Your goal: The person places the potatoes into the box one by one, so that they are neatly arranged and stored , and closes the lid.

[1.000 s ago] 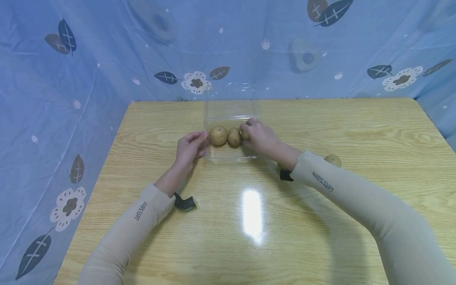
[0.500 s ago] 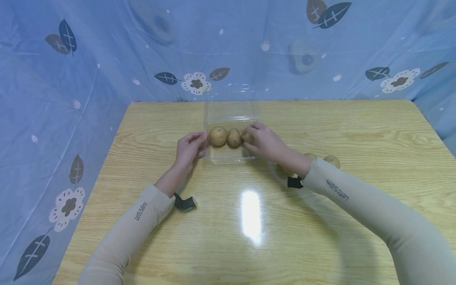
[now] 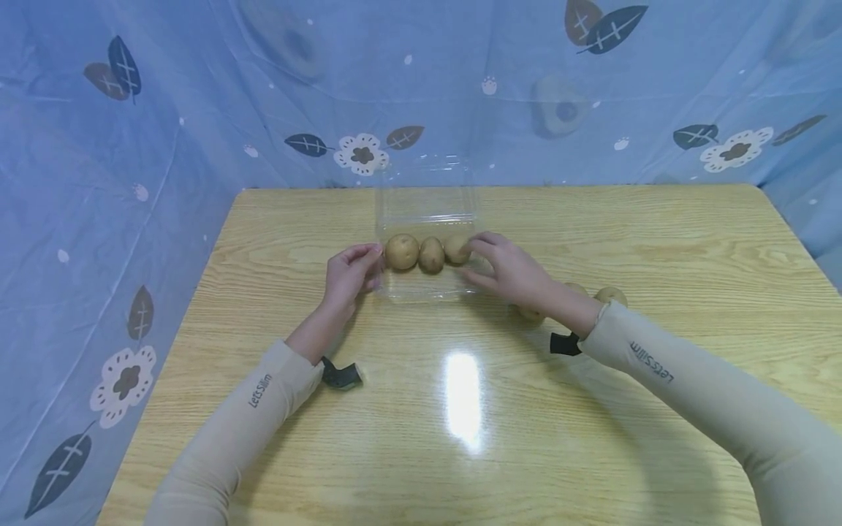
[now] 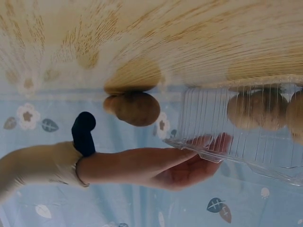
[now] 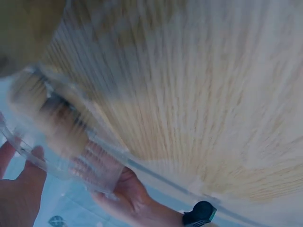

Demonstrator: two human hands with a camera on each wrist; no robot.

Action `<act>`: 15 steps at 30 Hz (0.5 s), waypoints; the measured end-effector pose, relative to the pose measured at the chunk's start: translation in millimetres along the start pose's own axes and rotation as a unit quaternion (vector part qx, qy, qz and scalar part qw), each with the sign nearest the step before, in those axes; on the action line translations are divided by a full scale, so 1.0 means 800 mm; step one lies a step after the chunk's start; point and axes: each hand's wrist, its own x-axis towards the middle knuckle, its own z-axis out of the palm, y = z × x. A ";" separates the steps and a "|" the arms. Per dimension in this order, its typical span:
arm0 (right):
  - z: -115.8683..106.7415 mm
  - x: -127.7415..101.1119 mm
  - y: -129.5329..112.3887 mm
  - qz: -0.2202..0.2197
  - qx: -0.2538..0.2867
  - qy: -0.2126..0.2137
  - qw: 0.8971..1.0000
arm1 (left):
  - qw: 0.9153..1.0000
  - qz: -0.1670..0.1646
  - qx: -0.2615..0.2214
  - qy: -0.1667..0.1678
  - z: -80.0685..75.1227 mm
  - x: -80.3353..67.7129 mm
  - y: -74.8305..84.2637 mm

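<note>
Clear, ribbed plastic container (image 3: 426, 219) sitting mid-table on the glossy wood-grain table (image 3: 658, 234), hinged lid standing up at its 12 o'clock edge. Three small, round, tan-skinned potatoes (image 3: 430, 253) lined up in a row inside, touching each other.

Left hand (image 3: 351, 274) at the container's 9 o'clock wall, fingers curled, fingertips pinching the thin rim. From the left wrist view, ribbing of the wall plain to see, potatoes blurred behind it.

Right hand (image 3: 509, 269) at 3 o'clock of the container, fingers loosely extended, gripping nothing, fingertips just beside the rightmost potato (image 3: 457, 249); contact with it or the rim not clear.

More loose potatoes (image 3: 610, 296) lying on the table near the right wrist, at 4 o'clock from the container, partly hidden by the arm. Beige sleeves (image 3: 256, 409) on both forearms, black strap (image 3: 340, 375) at each wrist. Blue cloth backdrop (image 3: 164, 109) with leaf and flower print around the table.
</note>
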 end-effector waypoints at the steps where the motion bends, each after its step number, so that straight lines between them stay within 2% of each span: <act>1: -0.001 -0.003 0.001 0.001 -0.001 0.002 1.000 | 1.000 0.000 0.001 0.000 0.000 0.000 0.000; 8: -0.010 -0.023 0.005 0.015 0.005 0.014 1.000 | 1.000 0.001 0.007 0.000 -0.001 0.001 0.000; 15: -0.017 -0.050 0.021 0.076 0.049 0.004 0.996 | 1.000 0.000 0.012 -0.001 -0.001 0.002 -0.001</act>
